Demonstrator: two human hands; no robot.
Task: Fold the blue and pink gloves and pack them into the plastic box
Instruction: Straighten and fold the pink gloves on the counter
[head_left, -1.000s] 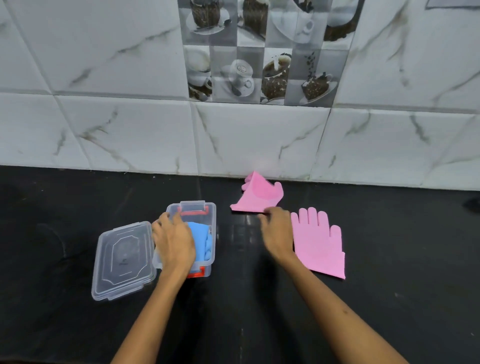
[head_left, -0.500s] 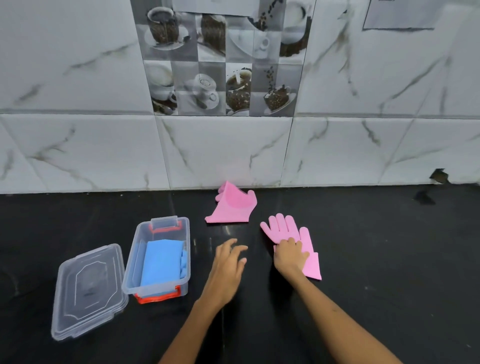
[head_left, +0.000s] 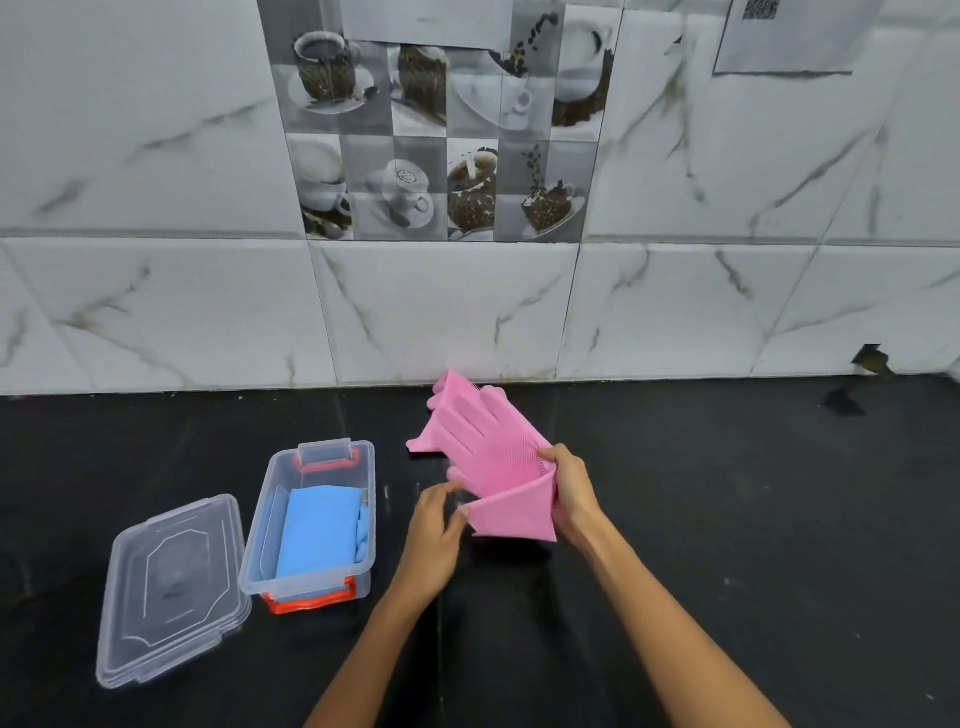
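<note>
We held a pink glove (head_left: 501, 467) above the counter (head_left: 727, 519), right hand (head_left: 571, 493) pinching its fold, left hand (head_left: 436, 525) nipping the cuff; springy rubber could unfold before reaching the box (head_left: 311, 582).

I am standing at a home kitchen counter. The worktop (head_left: 727, 545) in front of me is black polished stone, and it runs straight into a wall (head_left: 156, 156) of white marble-look tiles with grey veins. Set into that wall is a decorative panel (head_left: 441, 140) of small tiles printed with coffee cups, saucers and coffee beans. A sheet of paper (head_left: 784, 36) is stuck on the wall at upper right.
</note>
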